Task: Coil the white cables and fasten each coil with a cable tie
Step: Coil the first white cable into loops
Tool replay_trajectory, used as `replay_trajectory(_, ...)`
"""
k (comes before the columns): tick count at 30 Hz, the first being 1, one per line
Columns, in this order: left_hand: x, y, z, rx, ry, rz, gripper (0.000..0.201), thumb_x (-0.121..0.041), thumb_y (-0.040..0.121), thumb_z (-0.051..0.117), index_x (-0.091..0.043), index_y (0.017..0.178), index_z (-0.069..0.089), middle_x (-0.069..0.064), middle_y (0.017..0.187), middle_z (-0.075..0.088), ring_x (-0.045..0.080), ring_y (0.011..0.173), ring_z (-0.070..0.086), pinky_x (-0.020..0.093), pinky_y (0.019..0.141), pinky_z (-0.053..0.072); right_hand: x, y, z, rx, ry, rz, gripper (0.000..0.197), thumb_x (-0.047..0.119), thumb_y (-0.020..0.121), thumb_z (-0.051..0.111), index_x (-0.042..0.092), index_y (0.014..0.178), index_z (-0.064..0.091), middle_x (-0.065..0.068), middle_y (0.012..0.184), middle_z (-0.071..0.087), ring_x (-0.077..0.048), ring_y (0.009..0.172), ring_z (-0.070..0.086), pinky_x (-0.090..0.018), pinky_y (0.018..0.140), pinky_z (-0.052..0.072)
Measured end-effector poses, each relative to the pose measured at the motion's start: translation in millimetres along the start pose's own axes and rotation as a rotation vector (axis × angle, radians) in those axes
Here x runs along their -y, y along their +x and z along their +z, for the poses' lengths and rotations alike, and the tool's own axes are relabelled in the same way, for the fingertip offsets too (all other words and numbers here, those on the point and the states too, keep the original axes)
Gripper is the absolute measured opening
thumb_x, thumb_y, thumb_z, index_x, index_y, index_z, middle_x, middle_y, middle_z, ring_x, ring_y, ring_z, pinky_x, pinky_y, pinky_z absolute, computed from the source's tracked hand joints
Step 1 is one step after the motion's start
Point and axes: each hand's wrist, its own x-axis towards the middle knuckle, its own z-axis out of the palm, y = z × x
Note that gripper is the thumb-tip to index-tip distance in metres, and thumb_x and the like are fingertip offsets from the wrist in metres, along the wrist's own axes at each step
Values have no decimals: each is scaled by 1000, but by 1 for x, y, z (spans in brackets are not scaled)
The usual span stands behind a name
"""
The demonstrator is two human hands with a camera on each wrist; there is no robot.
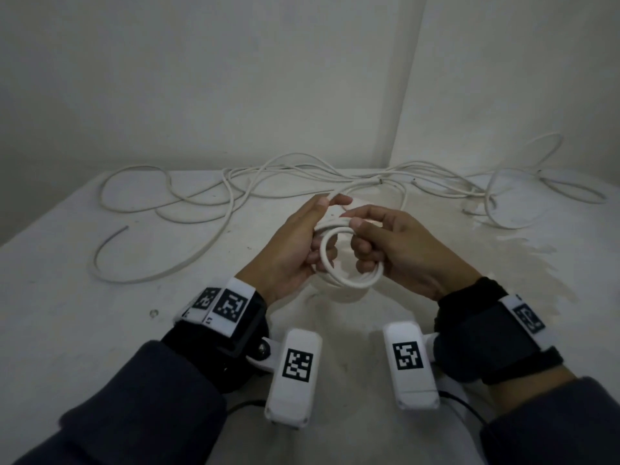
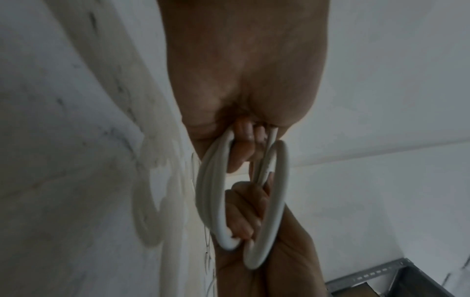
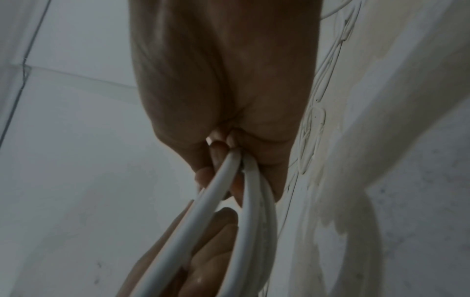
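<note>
A small coil of white cable [image 1: 339,278] hangs above the white table between both hands. My left hand [image 1: 302,243] grips the coil's left side, fingers curled through the loops. My right hand [image 1: 375,243] grips its right side, with thumb and forefinger pinching a strand at the top. In the left wrist view the coil [image 2: 211,201] shows as several loops, the right hand's fingers [image 2: 244,217] hooked inside. In the right wrist view the loops [image 3: 244,211] run down from my curled fingers. I see no cable tie.
More loose white cable [image 1: 235,186] sprawls across the back of the table [image 1: 67,313], up to the wall corner, with a free end [image 1: 125,227] at left. Another tangle [image 1: 503,186] lies at right. A grey metal shelf frame [image 2: 376,277] shows in the left wrist view.
</note>
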Motion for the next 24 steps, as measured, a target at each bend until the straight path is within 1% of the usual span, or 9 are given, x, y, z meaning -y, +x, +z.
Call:
replay_trajectory(1,-1,0,0,27,-40,-43,31,-31,102,33,-15,100,60,-2,49,28,7,37,22,21,42,19,0,0,0,-10,9,6,5,8,98,48,7,101,52,-2,54,43,-6,42,39,-21,45,36)
replay_trajectory(3,-2,-2,-1,94,-79,-96,31,-27,101,35,-15,101,63,-1,51,27,6,36,24,18,38,24,-2,1,-2,-28,30,5,16,6,97,51,7,111,44,0,52,48,-6,43,43,-22,44,37)
replay_trajectory(6,-2,-4,-4,163,-18,-80,38,-20,103,29,-17,134,51,0,57,30,5,39,26,17,40,31,-2,0,-3,-45,100,-17,34,3,96,52,9,128,41,1,54,53,-6,44,47,-22,42,38)
replay_trajectory(8,-2,-5,-4,192,48,-54,40,-19,104,27,-13,139,46,-2,56,31,5,40,27,16,41,34,0,-2,-2,-52,160,1,31,7,97,50,13,126,44,0,54,53,-6,42,46,-21,41,37)
replay_trajectory(10,-3,-5,-2,158,101,-42,39,-19,104,28,-7,135,48,-1,56,30,5,40,26,16,40,34,2,-1,-1,-47,181,29,17,19,100,46,10,113,50,-2,53,50,-6,39,41,-20,42,34)
replay_trajectory(13,-4,-6,1,83,172,-42,38,-23,104,29,0,118,56,4,59,29,6,39,26,17,39,33,0,1,2,-88,152,41,29,26,103,38,9,85,52,-3,50,47,-7,37,34,-21,42,31)
replay_trajectory(18,-7,-7,7,79,308,-33,56,-49,96,38,3,94,59,4,53,34,9,38,31,18,40,34,-1,2,3,-120,101,25,25,27,102,40,15,81,44,-5,51,46,-10,39,32,-23,43,31)
replay_trajectory(21,-4,-6,5,85,379,-39,24,-22,97,50,-8,78,54,-3,49,40,7,39,37,18,41,35,-1,1,3,-130,100,26,26,28,102,41,15,79,44,-7,53,48,-11,40,33,-23,43,32)
replay_trajectory(24,0,-4,2,107,359,-47,21,-12,100,44,-8,80,52,-7,48,40,5,39,36,15,41,36,0,1,3,-162,92,6,27,30,102,40,14,81,46,-14,56,55,-14,40,43,-25,46,37)
